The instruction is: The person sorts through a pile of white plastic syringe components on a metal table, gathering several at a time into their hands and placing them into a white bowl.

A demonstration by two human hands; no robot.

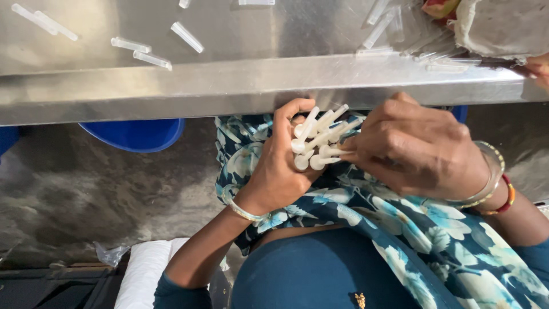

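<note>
My left hand (pixel 278 166) grips a bundle of several white plastic plungers (pixel 319 138), their round ends toward me, just below the steel table's front edge (pixel 229 86). My right hand (pixel 414 149) closes over the other end of the same bundle, fingers curled around the stems. Both hands hover over my lap, which is covered with a blue floral cloth (pixel 389 229). Each wrist wears bangles.
Clear plastic tubes (pixel 151 57) lie scattered on the steel table top, with a denser pile (pixel 412 40) at the right beside a cloth bag (pixel 503 26). A blue tub (pixel 137 133) sits under the table on the grey floor. A white sack (pixel 143 274) lies at lower left.
</note>
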